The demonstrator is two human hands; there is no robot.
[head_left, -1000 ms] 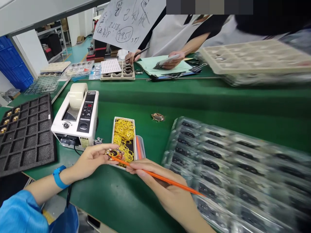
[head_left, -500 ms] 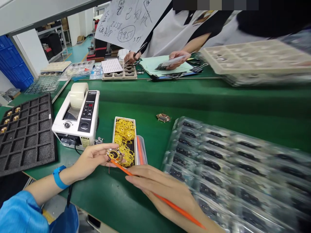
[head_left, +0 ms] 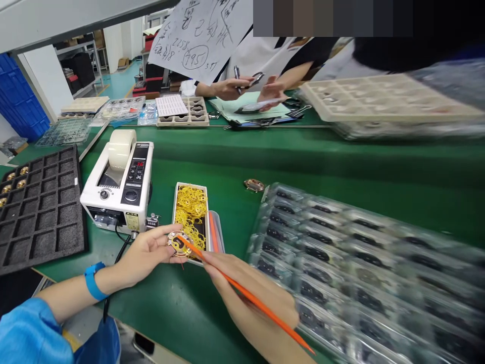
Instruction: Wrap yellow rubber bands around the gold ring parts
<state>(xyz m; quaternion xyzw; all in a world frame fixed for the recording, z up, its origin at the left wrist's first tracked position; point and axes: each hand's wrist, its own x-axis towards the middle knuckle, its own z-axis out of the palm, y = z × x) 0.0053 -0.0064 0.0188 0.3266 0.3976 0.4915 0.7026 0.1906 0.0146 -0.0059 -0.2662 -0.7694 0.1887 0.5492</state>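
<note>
My left hand pinches a round gold-rimmed piece, like a watch part, by its edge. Yellow and dark shapes show on its face. My right hand is closed around slim orange tweezers, whose tip touches or hovers just over the face of the piece. Directly behind the held piece stands a white box of thin yellow ring-shaped parts. A similar gold-rimmed piece lies alone on the green table.
A white tape dispenser stands left of the box, beside a black foam tray with several gold pieces. Clear trays of dark parts cover the right side. Opposite, a co-worker's hands are over papers and a clipboard.
The tweezers' tip has moved from the rim of the gold-rimmed piece onto its face. The piece is turned more towards me. The co-worker's pen hand has moved right.
</note>
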